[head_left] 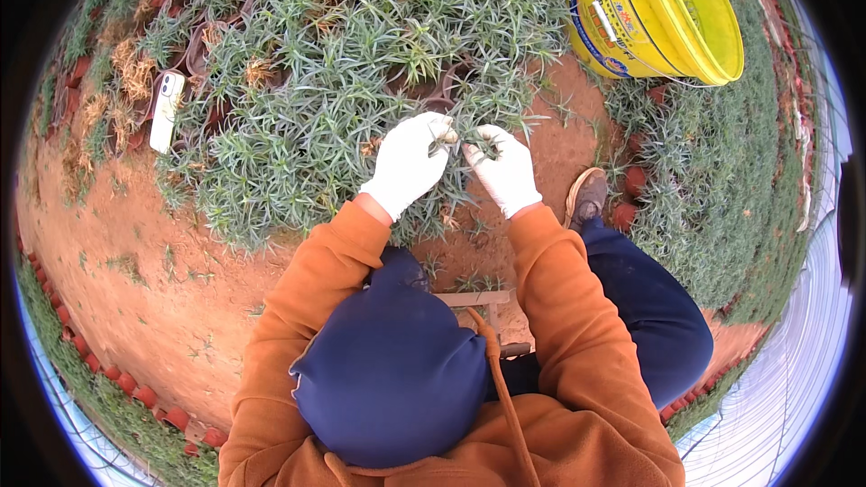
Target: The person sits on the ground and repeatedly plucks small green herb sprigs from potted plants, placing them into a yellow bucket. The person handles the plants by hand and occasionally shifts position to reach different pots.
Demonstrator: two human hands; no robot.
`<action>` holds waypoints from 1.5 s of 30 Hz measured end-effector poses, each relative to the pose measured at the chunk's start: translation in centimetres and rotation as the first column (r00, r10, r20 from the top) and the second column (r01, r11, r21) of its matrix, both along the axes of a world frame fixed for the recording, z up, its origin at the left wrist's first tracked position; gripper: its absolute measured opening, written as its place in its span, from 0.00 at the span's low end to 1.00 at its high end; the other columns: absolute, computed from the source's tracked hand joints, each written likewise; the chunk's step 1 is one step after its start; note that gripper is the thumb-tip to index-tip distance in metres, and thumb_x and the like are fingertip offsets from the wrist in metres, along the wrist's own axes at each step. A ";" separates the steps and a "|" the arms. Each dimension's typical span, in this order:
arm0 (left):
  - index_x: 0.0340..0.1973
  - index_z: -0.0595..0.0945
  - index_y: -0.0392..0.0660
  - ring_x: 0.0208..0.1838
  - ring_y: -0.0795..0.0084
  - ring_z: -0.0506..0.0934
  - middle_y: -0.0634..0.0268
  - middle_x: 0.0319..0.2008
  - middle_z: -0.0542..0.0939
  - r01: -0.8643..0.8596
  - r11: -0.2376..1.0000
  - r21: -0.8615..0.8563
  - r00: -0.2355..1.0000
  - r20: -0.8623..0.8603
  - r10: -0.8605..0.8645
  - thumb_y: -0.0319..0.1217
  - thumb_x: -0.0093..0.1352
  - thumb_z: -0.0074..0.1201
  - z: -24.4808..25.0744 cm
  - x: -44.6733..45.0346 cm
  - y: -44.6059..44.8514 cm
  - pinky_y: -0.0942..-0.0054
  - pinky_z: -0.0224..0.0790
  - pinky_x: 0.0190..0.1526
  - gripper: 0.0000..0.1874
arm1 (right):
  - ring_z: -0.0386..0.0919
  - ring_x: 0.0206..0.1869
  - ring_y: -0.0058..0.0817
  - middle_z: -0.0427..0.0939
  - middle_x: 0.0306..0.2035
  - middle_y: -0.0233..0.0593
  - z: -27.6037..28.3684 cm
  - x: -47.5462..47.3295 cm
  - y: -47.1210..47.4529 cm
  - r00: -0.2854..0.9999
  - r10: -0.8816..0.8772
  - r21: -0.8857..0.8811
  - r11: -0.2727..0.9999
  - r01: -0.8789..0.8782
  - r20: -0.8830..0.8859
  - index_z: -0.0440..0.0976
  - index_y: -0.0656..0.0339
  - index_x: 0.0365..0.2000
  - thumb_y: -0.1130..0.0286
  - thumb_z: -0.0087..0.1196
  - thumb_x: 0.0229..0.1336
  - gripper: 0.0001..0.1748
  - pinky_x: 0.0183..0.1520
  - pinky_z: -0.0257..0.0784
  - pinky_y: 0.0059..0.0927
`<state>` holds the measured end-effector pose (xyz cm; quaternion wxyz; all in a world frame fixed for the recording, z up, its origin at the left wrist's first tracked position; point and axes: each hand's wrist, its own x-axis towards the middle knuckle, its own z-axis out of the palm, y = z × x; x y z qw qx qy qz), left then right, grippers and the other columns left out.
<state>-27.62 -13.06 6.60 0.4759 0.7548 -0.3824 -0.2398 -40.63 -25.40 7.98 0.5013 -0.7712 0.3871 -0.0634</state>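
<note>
My left hand (411, 161), in a white glove, is curled with thumb and fingertips together just above the potted plants. A bit of green shows inside its curl, but whether it is held or lies behind is unclear. Close by on the right, my right hand (504, 169), also in a white glove, pinches a small green sprig (484, 143) with narrow leaves. Dense grey-green plants (304, 115) with narrow pointed leaves spread around and beyond both hands. Between them, just past my fingertips, the rim of a brown plastic pot (443, 105) shows.
A yellow plastic bucket (636, 20) with a wire handle and some greenery inside stands tilted in view at upper right. A white smartphone (167, 112) rests on pots at left. More potted plants (717, 203) line the right. Beneath me is a low stool (473, 298) on reddish soil (169, 297).
</note>
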 end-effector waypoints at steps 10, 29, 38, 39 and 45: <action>0.35 0.84 0.45 0.44 0.54 0.81 0.61 0.40 0.84 0.015 0.999 -0.046 0.990 0.142 -0.009 0.28 0.60 0.61 0.8 -0.1 -0.4 0.62 0.74 0.48 0.08 | 0.81 0.36 0.31 0.84 0.36 0.43 -1.3 -0.7 -1.3 0.998 0.031 0.134 0.990 -0.037 0.047 0.80 0.64 0.42 0.69 0.64 0.57 0.14 0.44 0.75 0.30; 0.40 0.85 0.41 0.46 0.57 0.83 0.57 0.44 0.85 -0.082 0.996 -0.023 0.984 0.158 0.084 0.29 0.66 0.63 -0.5 -0.5 -0.3 0.67 0.75 0.51 0.09 | 0.82 0.43 0.43 0.84 0.41 0.46 -1.7 -0.7 -1.0 0.947 0.107 -0.488 0.836 -0.251 -0.304 0.81 0.58 0.45 0.64 0.60 0.58 0.16 0.48 0.77 0.40; 0.39 0.85 0.42 0.45 0.58 0.84 0.58 0.42 0.85 -0.092 0.995 -0.048 0.982 0.161 0.099 0.28 0.66 0.63 -0.8 -0.5 -0.2 0.68 0.76 0.49 0.07 | 0.70 0.29 0.20 0.78 0.27 0.32 -1.4 -0.1 -2.2 0.979 0.033 0.397 0.917 0.050 -0.201 0.77 0.68 0.39 0.63 0.58 0.66 0.15 0.35 0.67 0.28; 0.38 0.85 0.42 0.44 0.58 0.84 0.58 0.42 0.85 -0.087 0.995 -0.051 0.981 0.168 0.095 0.28 0.66 0.63 -0.7 -0.5 -0.4 0.68 0.76 0.49 0.07 | 0.69 0.28 0.20 0.78 0.27 0.31 -1.7 -0.3 -2.6 0.980 0.054 0.475 0.879 0.044 -0.190 0.77 0.67 0.38 0.63 0.59 0.66 0.14 0.33 0.66 0.27; 0.32 0.83 0.44 0.44 0.55 0.82 0.59 0.40 0.86 -0.111 0.991 -0.071 0.981 0.151 0.121 0.29 0.63 0.63 -0.7 -0.5 -0.6 0.63 0.75 0.48 0.04 | 0.61 0.20 0.15 0.73 0.23 0.29 -3.0 -0.8 -4.2 0.996 -0.020 0.889 0.450 0.090 -0.090 0.78 0.63 0.34 0.68 0.62 0.63 0.08 0.24 0.56 0.22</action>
